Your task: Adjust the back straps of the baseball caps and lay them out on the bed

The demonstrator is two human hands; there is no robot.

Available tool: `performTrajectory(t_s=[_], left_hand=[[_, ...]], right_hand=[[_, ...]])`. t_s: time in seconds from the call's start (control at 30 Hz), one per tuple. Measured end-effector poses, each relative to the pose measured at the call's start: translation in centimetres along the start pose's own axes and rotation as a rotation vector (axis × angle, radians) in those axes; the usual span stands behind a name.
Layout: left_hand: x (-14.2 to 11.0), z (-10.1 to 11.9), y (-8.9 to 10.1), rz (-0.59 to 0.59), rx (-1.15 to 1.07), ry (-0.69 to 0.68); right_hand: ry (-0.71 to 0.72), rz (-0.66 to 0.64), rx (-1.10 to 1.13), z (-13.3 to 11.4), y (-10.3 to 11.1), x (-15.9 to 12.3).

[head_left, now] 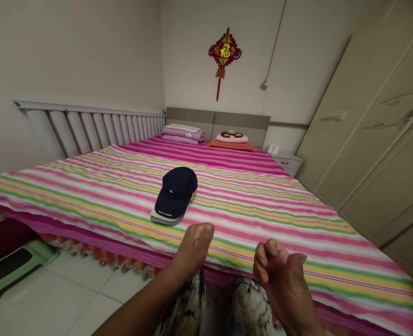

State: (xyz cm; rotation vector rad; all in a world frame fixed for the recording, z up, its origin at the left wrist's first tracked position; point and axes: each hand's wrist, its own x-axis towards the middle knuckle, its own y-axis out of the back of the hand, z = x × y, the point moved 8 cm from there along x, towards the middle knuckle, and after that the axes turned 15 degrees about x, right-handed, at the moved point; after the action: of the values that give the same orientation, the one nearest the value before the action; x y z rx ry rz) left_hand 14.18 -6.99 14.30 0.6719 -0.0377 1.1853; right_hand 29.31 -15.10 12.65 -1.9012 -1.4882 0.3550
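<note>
A dark navy baseball cap (178, 189) lies on the striped bedspread (234, 205), its brim toward me with small white lettering. Beneath that brim a pale edge shows; whether it belongs to a second cap I cannot tell. My left hand (196, 245) hovers over the bed's near edge, just right of and nearer than the cap, not touching it. Its thumb is stretched out, the other fingers are mostly hidden, and no object shows in it. Farther right, my right hand (285, 280) is raised with fingers loosely bent and thumb apart, holding nothing.
Folded purple bedding (183, 134) and a pink pillow (231, 136) lie by the headboard (241, 122). A white rail (97, 112) runs along the left, a wardrobe (360, 121) along the right. One green plastic stool (20, 263) stands at lower left; a nightstand (288, 163) is beyond.
</note>
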Motion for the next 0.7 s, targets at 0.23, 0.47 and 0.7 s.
performTrajectory(t_s=[0.23,0.47,0.7], left_hand=[[0.1,0.4,-0.9,-0.046,-0.133,-0.005],[-0.7,-11.4,-1.4,0.144,-0.524,0.56],[-1.2,-20.5,3.8,0.624,-0.737,0.802]], right_hand=[[0.042,-0.014,-0.109,-0.5,-0.4,0.0],[-0.198,-0.071,-0.565,6.6,2.9,-0.7],[-0.39,-0.116,-0.619,12.0,5.7,-2.6]])
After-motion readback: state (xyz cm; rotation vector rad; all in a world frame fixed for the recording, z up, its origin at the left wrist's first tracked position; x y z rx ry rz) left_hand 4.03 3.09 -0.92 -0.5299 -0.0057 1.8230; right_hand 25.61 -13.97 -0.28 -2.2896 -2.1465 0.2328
